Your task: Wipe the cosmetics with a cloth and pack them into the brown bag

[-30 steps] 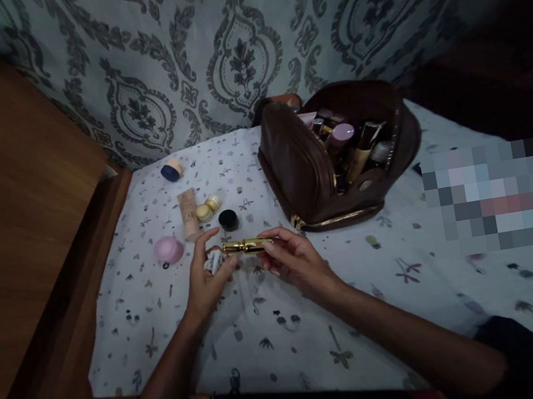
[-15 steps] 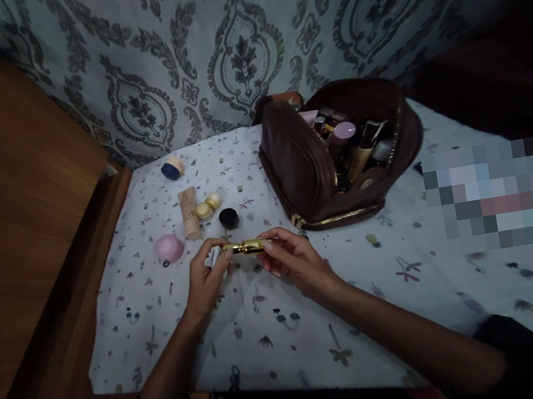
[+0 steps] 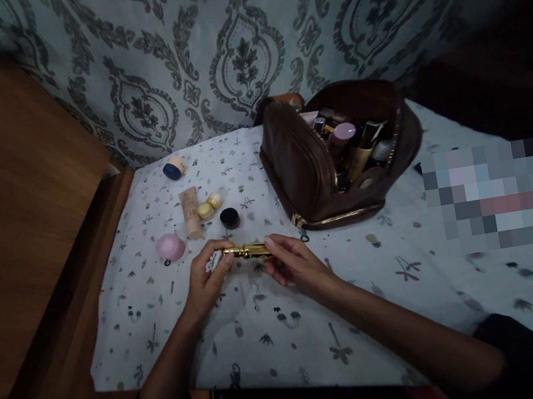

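Left hand (image 3: 207, 281) — now closed over cloth

The gold tube (image 3: 247, 251) looks like shiny, smooth metal. The bag (image 3: 306, 166) looks like brown leather, smooth with a soft shine, and has a gold metal zip. The sheet (image 3: 317, 326) is matt printed cloth. The pink jar (image 3: 170, 247) looks like smooth plastic. The board (image 3: 11, 219) at the side is smooth wood.
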### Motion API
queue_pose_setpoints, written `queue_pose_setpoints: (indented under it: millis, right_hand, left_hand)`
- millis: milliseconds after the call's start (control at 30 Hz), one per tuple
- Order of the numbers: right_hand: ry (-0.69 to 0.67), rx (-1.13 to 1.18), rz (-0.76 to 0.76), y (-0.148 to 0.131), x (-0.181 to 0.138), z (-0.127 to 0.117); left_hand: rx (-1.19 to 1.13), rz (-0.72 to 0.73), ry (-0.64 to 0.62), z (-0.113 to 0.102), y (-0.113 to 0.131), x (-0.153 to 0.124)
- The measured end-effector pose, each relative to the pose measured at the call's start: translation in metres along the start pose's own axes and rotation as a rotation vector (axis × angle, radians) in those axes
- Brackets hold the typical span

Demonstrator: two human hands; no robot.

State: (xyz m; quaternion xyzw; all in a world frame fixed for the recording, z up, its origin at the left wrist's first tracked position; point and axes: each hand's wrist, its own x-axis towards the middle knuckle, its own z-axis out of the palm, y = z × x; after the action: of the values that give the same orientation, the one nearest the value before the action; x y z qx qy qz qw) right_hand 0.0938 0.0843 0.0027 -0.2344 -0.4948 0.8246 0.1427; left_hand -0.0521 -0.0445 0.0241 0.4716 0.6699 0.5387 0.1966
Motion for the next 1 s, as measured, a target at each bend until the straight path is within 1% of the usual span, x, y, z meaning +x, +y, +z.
queue_pose_setpoints:
  millis: [167, 300, 467, 533, 700, 767, 833, 933, 1000]
  right_hand:
    - [0.003, -0.011, 0.022, 0.000, 0.000, 0.000]
    - [-0.029, -0.025, -0.038, 0.002, 0.001, -0.001]
    - [-0.056, -0.079, -0.087, 0.004, 0.002, 0.000]
    - [-0.064, -0.096, -0.084, 0.004, 0.001, 0.001]
    - [-0.121, -0.111, -0.023, 0.002, -0.003, 0.003]
    - [-0.129, -0.080, 0.000, 0.003, -0.005, 0.005]
    - [-0.127, -0.031, 0.020, 0.003, -0.006, 0.007]
    - [-0.130, 0.013, 0.024, 0.004, -0.007, 0.010]
    - [-0.135, 0.009, 0.016, 0.005, -0.007, 0.012]
  left_hand:
    - [-0.005, -0.009, -0.002, -0.001, -0.001, 0.000]
    - [-0.024, -0.029, 0.026, 0.001, -0.002, 0.000]
    - [-0.078, -0.068, 0.026, 0.002, -0.003, 0.001]
    - [-0.092, -0.071, 0.027, 0.001, -0.003, 0.002]
    - [-0.155, -0.090, -0.015, 0.000, -0.001, 0.002]
    - [-0.194, -0.125, 0.030, 0.002, 0.000, 0.001]
    - [-0.291, -0.186, 0.144, 0.006, 0.001, 0.003]
    - [-0.555, -0.291, 0.342, 0.014, 0.007, 0.007]
    - [-0.708, -0.333, 0.409, 0.020, 0.014, 0.010]
